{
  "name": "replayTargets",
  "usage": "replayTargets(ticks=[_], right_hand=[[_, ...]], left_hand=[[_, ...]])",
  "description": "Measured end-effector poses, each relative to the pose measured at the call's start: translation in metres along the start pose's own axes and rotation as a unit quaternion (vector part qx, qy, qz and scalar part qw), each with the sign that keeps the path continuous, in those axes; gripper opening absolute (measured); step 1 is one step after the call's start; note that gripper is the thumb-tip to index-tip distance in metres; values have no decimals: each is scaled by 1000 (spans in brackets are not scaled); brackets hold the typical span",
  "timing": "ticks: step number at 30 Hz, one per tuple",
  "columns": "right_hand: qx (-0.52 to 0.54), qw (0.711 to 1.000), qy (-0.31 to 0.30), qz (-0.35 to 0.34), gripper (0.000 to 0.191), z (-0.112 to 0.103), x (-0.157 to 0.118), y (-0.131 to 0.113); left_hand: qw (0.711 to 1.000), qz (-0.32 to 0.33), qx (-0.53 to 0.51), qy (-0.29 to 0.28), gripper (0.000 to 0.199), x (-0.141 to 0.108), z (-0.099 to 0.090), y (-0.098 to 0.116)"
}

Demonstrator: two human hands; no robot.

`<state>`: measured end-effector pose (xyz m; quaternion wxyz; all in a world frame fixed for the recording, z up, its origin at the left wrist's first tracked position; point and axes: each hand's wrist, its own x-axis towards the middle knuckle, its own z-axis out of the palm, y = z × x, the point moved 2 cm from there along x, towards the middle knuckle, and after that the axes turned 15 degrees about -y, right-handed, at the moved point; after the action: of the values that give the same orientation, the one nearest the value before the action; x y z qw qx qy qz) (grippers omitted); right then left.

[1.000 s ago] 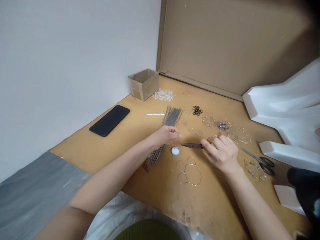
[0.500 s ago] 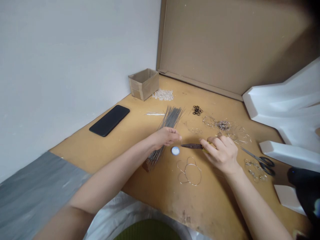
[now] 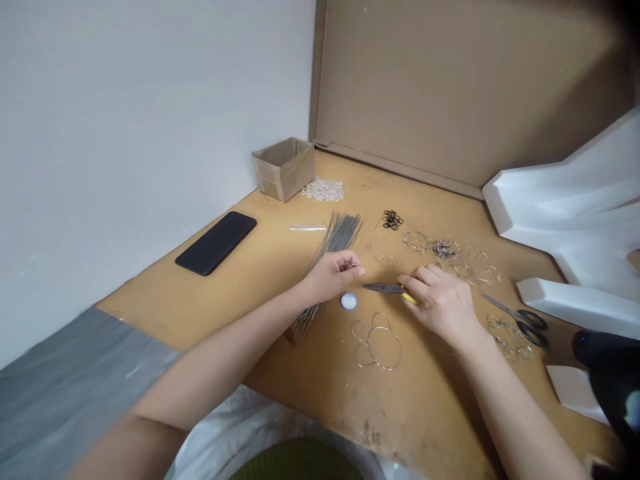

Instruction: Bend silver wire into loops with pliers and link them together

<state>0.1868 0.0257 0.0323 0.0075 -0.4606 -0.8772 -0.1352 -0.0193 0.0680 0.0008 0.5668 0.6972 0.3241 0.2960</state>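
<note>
The right hand (image 3: 440, 303) is closed around the yellow grip of a pair of needle-nose pliers (image 3: 384, 288), whose dark jaws are pointed toward the left hand (image 3: 333, 277). The left hand is held with its fingers curled and drawn together at the tips; whether a fine wire is pinched there cannot be told. A bundle of thin metal rods (image 3: 339, 233) is passed beneath the left hand and wrist. Just below the pliers' tip, a white bottle cap (image 3: 349, 301) is laid on the wooden worktop (image 3: 400, 407), and loops of bent wire (image 3: 377, 343) are placed nearer the person. Beyond the right hand, a heap of metal rings (image 3: 444, 249) and black rubber rings (image 3: 393, 220) are seen. Scissors (image 3: 520, 321) are lying right of the right hand, and a black smartphone (image 3: 216, 243) is lying left of the left hand.
</note>
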Motion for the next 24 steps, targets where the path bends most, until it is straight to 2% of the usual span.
replayTargets(ticks=[3, 6, 9, 12, 17, 24], right_hand=[[41, 996, -59, 60, 17, -6, 0, -1], [77, 981, -136, 114, 17, -13, -1, -2], [108, 966, -185, 147, 17, -18, -3, -2], [149, 959, -194, 146, 17, -19, -5, 4], [161, 967, -158, 116, 17, -20, -9, 12], [137, 970, -155, 129, 17, -25, -7, -3]], left_hand=[[994, 54, 96, 4, 16, -5, 4, 6], [974, 99, 202, 4, 14, -10, 9, 11], [958, 130, 255, -7, 13, -11, 12, 12], [969, 114, 219, 12, 14, -9, 8, 11], [990, 92, 104, 21, 18, -7, 1, 10], [992, 92, 89, -1, 19, -9, 3, 14]])
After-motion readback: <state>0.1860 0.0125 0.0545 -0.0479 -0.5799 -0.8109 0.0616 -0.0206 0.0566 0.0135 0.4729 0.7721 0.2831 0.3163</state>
